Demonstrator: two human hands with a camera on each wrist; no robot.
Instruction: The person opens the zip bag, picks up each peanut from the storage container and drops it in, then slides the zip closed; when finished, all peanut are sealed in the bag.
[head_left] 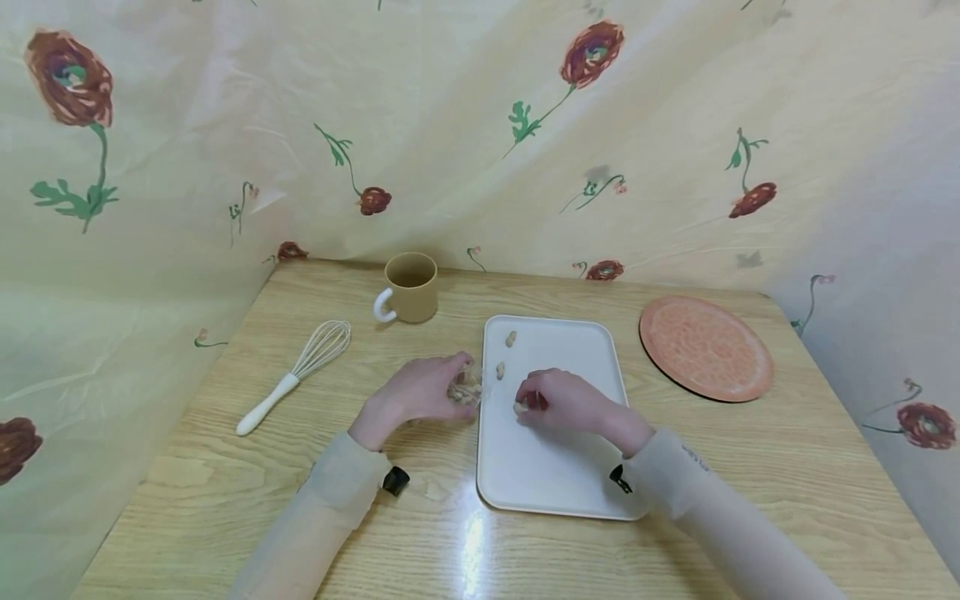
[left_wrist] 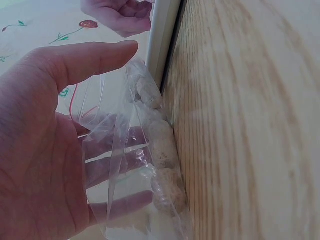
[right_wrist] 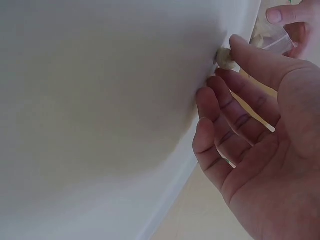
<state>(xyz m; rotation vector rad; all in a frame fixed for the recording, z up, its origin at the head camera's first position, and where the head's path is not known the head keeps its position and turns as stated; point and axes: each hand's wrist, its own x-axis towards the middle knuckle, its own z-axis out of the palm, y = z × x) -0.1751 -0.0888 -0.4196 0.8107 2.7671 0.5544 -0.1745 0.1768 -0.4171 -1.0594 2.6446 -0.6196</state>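
The right hand's grip (head_left: 566, 402) pinches a peanut (head_left: 520, 407) over the white tray (head_left: 547, 475); the left hand (head_left: 420, 388), thumb and fingers apart, surrounds a clear bag of peanuts (head_left: 467, 392) just left; two more peanuts (head_left: 501, 370) lie far left on the tray.

Passage between tray (head_left: 540, 475) and disc (head_left: 707, 348); mug (head_left: 417, 298) obstructs back left

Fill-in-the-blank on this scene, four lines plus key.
1. Besides the peanut the right hand pinches, ____ more show on the white tray.
2. The clear plastic bag at the left hand contains ____.
3. The tan mug has a ____ handle.
4. In the head view, the whisk lies to the tray's ____.
Key: two; peanuts; white; left.
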